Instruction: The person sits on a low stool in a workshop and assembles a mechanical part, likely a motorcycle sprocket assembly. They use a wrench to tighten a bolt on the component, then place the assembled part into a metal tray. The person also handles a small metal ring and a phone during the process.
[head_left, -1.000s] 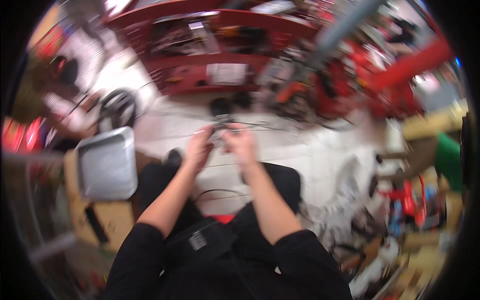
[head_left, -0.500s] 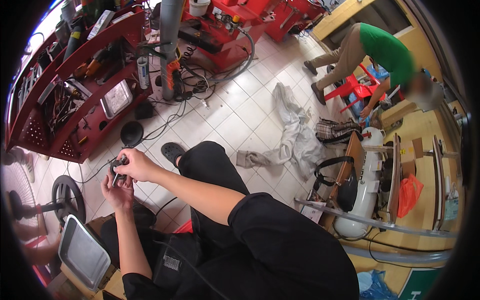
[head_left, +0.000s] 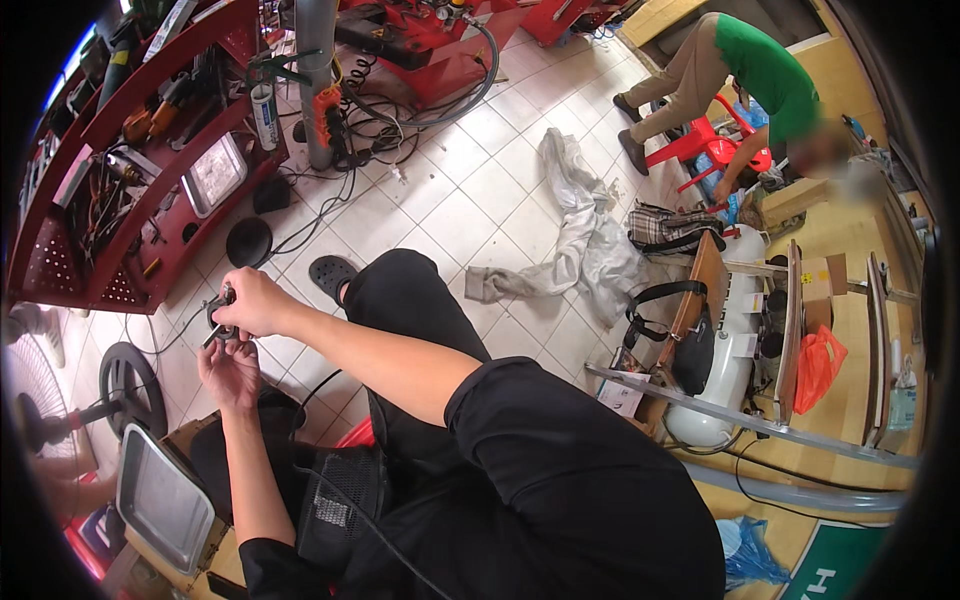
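Holding a small metal part [head_left: 219,318] between both hands over the tiled floor [head_left: 470,200]: our right hand [head_left: 252,302] pinches it from above, left hand [head_left: 230,370] cups just underneath (part's long axis unclear).

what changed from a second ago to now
The view swung from facing the red tool shelf head-on to looking over the right shoulder, so the shelf now sits upper left and a grey cloth and a bent-over person in green came into sight. Unchanged: the left hand and right hand still hold the small dark part together, and the metal tray stays by the left knee.
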